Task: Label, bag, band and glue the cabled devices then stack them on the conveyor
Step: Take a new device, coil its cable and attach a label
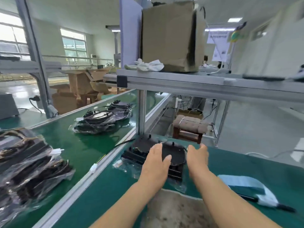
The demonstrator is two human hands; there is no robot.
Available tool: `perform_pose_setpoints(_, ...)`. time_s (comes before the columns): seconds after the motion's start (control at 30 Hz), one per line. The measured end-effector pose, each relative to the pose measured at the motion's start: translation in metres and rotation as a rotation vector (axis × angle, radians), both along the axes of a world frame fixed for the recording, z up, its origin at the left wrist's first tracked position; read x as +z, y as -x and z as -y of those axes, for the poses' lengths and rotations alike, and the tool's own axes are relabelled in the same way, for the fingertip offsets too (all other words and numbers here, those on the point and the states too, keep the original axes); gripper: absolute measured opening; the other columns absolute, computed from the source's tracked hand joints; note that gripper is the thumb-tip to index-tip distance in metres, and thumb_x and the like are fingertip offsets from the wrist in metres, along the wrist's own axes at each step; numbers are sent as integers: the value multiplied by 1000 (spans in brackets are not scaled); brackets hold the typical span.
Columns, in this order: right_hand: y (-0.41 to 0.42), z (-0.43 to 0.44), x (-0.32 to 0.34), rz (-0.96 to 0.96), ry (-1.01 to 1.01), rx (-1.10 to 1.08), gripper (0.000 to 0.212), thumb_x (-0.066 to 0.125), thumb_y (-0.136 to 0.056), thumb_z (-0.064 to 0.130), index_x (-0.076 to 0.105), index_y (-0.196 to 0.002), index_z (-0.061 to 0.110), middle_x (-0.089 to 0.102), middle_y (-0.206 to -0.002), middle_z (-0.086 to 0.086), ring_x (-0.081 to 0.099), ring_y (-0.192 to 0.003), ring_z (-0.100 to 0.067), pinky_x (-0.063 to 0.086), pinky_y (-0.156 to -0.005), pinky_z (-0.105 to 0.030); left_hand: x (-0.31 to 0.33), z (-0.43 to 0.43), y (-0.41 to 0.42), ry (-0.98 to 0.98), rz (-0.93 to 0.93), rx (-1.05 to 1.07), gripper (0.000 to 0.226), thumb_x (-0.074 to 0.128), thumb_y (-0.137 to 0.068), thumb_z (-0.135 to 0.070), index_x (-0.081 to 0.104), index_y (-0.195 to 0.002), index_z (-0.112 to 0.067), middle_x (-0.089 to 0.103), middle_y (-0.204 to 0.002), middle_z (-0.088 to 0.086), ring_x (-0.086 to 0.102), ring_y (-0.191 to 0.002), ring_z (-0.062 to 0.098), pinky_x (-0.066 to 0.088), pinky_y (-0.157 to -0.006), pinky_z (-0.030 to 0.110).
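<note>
Two of your forearms reach up from the bottom edge over a worn tan mat [172, 209]. Your left hand [156, 159] grips the left rim of the round black cabled device [175, 153], thumb laid on top. Your right hand [197, 155] is just beside the right rim, fingers loosely straight; I cannot tell whether it touches. The device lies on the green table [115, 186] at lower centre. A blue pad [243, 183] sits at lower right. On the conveyor [85, 145], one bagged stack [29, 162] lies at lower left, another bagged stack [102, 119] farther up. A cardboard box [171, 35] stands on the shelf [197, 83] at top centre.
</note>
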State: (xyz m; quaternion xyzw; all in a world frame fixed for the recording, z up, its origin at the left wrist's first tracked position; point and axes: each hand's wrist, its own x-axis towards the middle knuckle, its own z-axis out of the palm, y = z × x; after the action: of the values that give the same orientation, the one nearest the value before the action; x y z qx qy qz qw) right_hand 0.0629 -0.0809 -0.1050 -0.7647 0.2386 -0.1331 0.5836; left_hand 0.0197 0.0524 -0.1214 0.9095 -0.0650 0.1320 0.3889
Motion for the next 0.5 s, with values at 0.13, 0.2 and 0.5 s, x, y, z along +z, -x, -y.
perform_pose_setpoints(0.13,-5,11,-28,-241,-295,95,43,48,-99,25,48,-137,5,55,-136,-17,56,-116,-35,49,-100,-47,-17,25,-26,-239,-141,70,58,38,-103,-43,34,-147,-4,32,-156,10,25,-145,21,19,-118,31)
perform_pose_setpoints(0.2,-4,10,-30,-276,-455,163,28,49,-100,28,58,-120,10,63,-118,-11,61,-98,-26,54,-83,-40,-25,31,-31,-343,-114,138,52,37,-101,-49,49,-132,-9,49,-139,6,39,-134,23,31,-110,33)
perform_pose_setpoints(0.5,-3,21,-15,-303,-812,448,43,63,-95,44,72,-103,3,76,-96,-18,71,-91,-32,57,-69,-39,-25,35,-22,89,-44,175,35,52,-98,-42,64,-126,-24,52,-135,-1,41,-129,21,30,-110,34)
